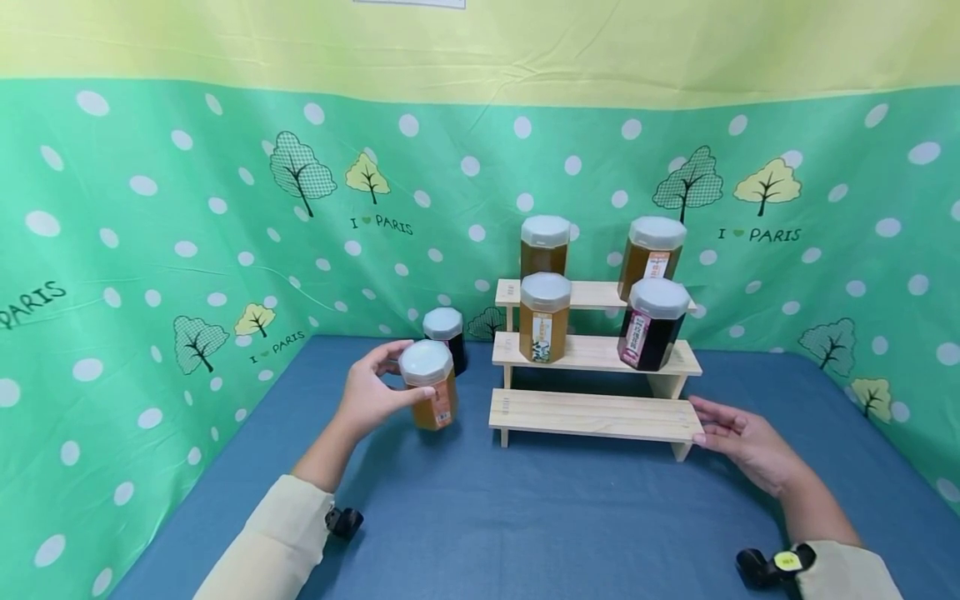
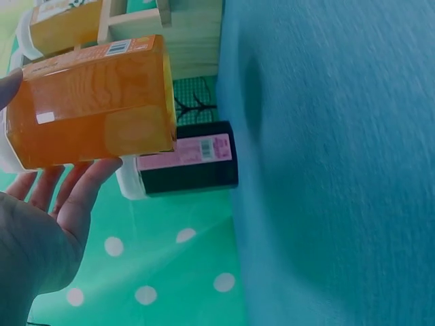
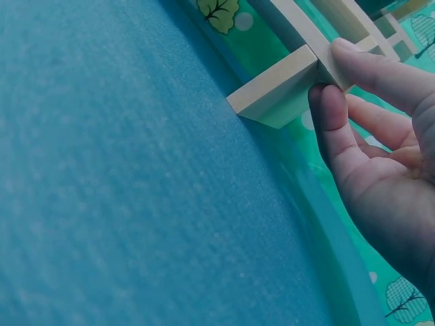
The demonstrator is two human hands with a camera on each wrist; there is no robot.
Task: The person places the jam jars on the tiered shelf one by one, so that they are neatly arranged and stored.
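Observation:
In the head view my left hand [image 1: 377, 389] grips an amber honey jar [image 1: 437, 408] with a white lid, thumb on the front and fingers behind. The left wrist view shows that jar [image 2: 95, 102] raised off the tablecloth. Just behind it stands a dark jar [image 1: 456, 350] with a white lid, partly hidden. At the right end of a three-step wooden display stand [image 1: 592, 414], my right hand [image 1: 750, 446] pinches the lowest step between thumb and fingers. The right wrist view shows the fingers [image 3: 333, 109] against the board's end.
Two amber jars, one on the left [image 1: 545, 242] and one on the right [image 1: 652, 250], stand on the top step. The middle step holds a golden jar [image 1: 545, 321] and a dark jar [image 1: 651, 329]. Green dotted cloth [image 1: 225, 208] hangs behind the blue tablecloth [image 1: 525, 517].

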